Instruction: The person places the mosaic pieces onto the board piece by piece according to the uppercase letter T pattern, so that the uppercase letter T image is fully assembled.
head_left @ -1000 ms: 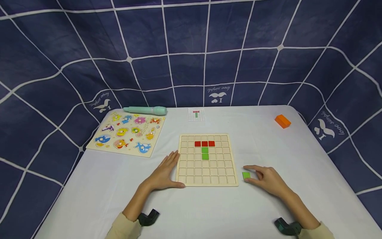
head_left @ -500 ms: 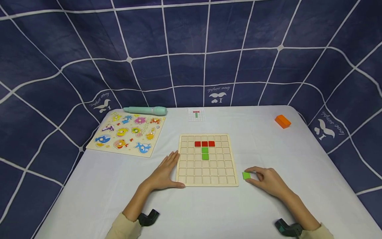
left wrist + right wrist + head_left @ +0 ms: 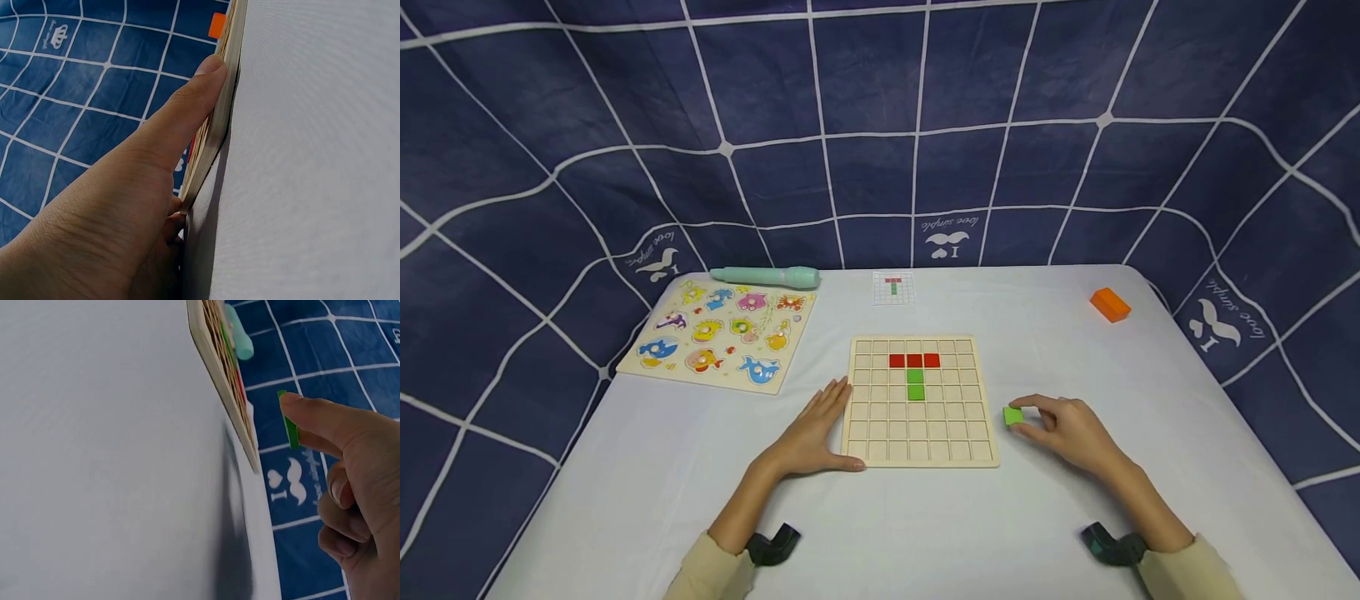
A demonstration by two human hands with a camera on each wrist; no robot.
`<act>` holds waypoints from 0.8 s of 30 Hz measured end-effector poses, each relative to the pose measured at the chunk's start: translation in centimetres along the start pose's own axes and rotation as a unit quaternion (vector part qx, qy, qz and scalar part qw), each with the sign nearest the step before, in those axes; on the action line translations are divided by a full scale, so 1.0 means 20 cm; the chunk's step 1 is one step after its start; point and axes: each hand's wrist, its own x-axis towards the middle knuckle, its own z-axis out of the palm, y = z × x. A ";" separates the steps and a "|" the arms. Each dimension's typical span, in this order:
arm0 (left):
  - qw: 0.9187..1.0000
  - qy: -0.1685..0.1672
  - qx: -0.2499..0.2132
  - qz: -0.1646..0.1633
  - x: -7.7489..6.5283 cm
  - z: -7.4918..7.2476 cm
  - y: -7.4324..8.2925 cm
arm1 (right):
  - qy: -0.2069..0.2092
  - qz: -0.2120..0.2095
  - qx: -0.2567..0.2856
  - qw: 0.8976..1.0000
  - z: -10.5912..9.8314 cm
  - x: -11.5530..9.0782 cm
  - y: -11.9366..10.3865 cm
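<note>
A wooden grid board (image 3: 887, 430) lies in the middle of the white table. In its cells a row of red tiles (image 3: 914, 361) has two green tiles (image 3: 915, 384) below its middle. My left hand (image 3: 808, 435) rests at the board's left edge, fingers straight along the side and thumb at the near left corner; the left wrist view shows the thumb (image 3: 200, 81) against the rim. Just right of the board, my right hand (image 3: 1071, 432) pinches a green square tile (image 3: 1012, 416) between thumb and forefinger. In the right wrist view that tile (image 3: 290, 428) is raised off the table.
A small pattern card (image 3: 893, 288) lies behind the board. At the back left are a sea-animal peg puzzle (image 3: 722, 333) and a mint-green pen-like stick (image 3: 765, 277). An orange block (image 3: 1110, 305) sits at the back right. A dark blue grid-patterned cloth (image 3: 880, 167) hangs behind the table.
My right thumb and forefinger have closed on the green tile and lifted it, moving slightly forward and left. My left hand and the board have stayed still.
</note>
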 end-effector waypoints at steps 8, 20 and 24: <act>1.000 0.000 -0.002 -0.004 0.00 0.01 0.00 | -0.013 -0.029 -0.027 0.999 0.15 0.16 -0.13; 1.000 -0.001 -0.006 -0.002 0.00 0.00 0.01 | -0.007 -0.084 -0.005 0.996 0.36 0.35 -0.32; 1.000 0.000 -0.004 -0.004 0.00 0.00 0.00 | -0.006 -0.080 -0.012 0.997 0.38 0.36 -0.33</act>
